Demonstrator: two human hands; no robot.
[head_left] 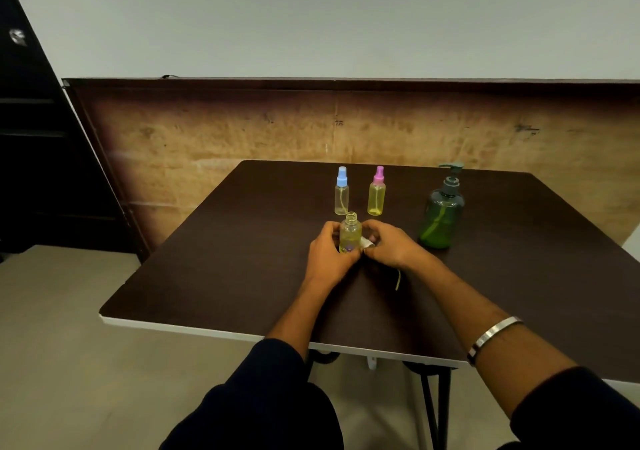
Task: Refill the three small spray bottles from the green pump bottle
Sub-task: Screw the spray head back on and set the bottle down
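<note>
Dark brown rectangular surface (242, 276) with white front edge: carries all task items, grouped in the middle to far half, within reach of both hands.

Green translucent plastic pump bottle (441, 217) with dark grey pump head: upright at the right, well apart from the hands, pump still fitted. Judged to stand ready as the source, on the same side as the hand that would work it.

Left hand (329, 255): fingers (327, 233) curled round the left side of the open bottle, gripping it. Judged to steady it upright against tipping while the neck is open.

Right hand (391, 245): fingers curled, pinching a small white spray cap (367, 242) just beside the open bottle. Thin yellowish dip tube (397, 280) trails below the wrist toward the front edge. Cap judged to be held off the bottle to keep the neck free for filling; grip detail partly hidden.

Small clear plastic spray bottle, uncapped (350, 233): upright on the surface between both hands, threaded neck exposed, yellowish content low in the body. Current work item.

Small clear spray bottle with pink cap (376, 197): upright behind the hands, capped, yellow liquid nearly to the shoulder. Judged already filled and set back.

Small clear spray bottle with blue cap (341, 195): upright just left of the pink-capped one, capped, nearly colourless. Judged still to be refilled.
</note>
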